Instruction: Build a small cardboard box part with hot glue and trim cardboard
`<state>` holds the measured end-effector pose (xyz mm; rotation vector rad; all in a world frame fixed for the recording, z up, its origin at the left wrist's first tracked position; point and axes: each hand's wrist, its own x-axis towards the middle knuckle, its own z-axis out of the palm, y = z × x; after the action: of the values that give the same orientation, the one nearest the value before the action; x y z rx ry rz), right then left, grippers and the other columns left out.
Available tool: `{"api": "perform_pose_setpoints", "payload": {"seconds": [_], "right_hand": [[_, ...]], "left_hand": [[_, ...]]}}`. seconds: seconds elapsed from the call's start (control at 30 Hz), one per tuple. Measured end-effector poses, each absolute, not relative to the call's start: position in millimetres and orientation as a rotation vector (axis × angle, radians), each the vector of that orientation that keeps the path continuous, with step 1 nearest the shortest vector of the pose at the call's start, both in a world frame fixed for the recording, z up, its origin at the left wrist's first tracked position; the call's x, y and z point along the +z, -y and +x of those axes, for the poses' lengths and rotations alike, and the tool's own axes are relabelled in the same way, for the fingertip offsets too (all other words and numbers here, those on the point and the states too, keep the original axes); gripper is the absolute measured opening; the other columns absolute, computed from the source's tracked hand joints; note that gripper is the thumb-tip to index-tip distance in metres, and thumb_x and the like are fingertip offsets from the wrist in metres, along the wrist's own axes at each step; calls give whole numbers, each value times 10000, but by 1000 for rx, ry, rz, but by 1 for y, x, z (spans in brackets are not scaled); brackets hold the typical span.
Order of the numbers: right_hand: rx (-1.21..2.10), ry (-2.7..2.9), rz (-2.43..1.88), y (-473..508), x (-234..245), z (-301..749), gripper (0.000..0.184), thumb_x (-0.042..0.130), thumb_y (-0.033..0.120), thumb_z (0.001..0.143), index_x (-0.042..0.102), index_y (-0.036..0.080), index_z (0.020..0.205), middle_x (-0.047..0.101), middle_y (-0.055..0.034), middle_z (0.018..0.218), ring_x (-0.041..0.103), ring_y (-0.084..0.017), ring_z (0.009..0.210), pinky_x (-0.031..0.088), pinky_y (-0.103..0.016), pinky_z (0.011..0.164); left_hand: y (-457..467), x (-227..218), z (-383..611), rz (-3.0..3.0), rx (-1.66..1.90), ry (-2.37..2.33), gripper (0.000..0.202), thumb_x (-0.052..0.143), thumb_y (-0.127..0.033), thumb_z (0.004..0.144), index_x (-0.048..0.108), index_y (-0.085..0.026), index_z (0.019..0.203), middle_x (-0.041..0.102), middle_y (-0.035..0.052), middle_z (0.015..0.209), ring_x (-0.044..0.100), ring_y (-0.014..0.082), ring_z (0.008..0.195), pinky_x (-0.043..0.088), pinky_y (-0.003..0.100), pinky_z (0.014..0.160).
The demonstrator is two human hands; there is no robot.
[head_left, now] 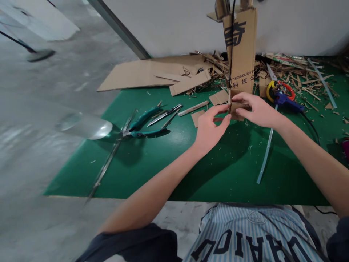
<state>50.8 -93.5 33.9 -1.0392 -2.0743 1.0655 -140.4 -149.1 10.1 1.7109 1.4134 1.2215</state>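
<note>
A tall upright cardboard piece [241, 51] with black printed characters stands on the green mat [152, 163]. My right hand [257, 109] is closed around its folded lower end. My left hand [209, 125] pinches the same lower end from the left, thumb and fingers pressed together on a small cardboard flap [236, 108]. Both forearms reach in from the bottom of the view.
Green-handled pliers [144, 125], a long metal ruler [109, 160] and a utility knife [193, 108] lie left of my hands. A blue glue gun [286, 96] and a clear glue stick [265, 153] lie on the right. Flat cardboard sheets [147, 72] and scraps [294, 72] cover the mat's far edge.
</note>
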Motion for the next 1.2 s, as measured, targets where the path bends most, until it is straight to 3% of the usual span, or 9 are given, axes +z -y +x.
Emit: {"api": "perform_pose_setpoints", "payload": {"seconds": [0.07, 0.27, 0.57, 0.83, 1.2], "right_hand": [[1066, 2022, -1018, 96, 34, 47, 313, 620, 282, 889, 614, 222, 1196, 667, -108, 1295, 642, -277, 1194, 523, -448, 1006], [1196, 1803, -1052, 105, 34, 30, 107, 596, 303, 920, 539, 230, 973, 678, -58, 964, 678, -214, 904, 569, -400, 832], [1190, 1693, -1145, 108, 36, 20, 150, 615, 336, 928, 516, 224, 941, 669, -56, 973, 664, -197, 920, 542, -354, 805], [1222, 1597, -1125, 108, 34, 19, 170, 637, 333, 902, 508, 224, 927, 670, -50, 958, 668, -195, 906, 543, -353, 797], [1242, 1578, -1167, 112, 36, 19, 174, 640, 365, 913, 540, 221, 913, 686, -61, 900, 678, -217, 879, 551, -361, 744]], "left_hand": [[150, 9, -141, 1782, 1290, -1411, 310, 652, -312, 886, 694, -192, 1169, 746, 76, 1238, 695, 204, 1146, 583, 339, 962], [152, 6, -143, 1984, 1317, -1424, 478, 730, -386, 849, 605, -208, 1275, 679, 103, 1332, 634, 250, 1249, 532, 393, 1050], [148, -1, -146, 2046, 1333, -1459, 727, 809, -512, 769, 467, -239, 1350, 593, 137, 1380, 580, 309, 1304, 488, 467, 1082], [146, 4, -150, 2147, 1286, -1548, 541, 809, -425, 751, 541, -240, 1183, 653, 94, 1200, 616, 287, 1169, 501, 458, 1032], [148, 12, -150, 2192, 1266, -1590, 468, 784, -416, 746, 613, -250, 1149, 698, 71, 1217, 621, 297, 1190, 467, 461, 1071]]}}
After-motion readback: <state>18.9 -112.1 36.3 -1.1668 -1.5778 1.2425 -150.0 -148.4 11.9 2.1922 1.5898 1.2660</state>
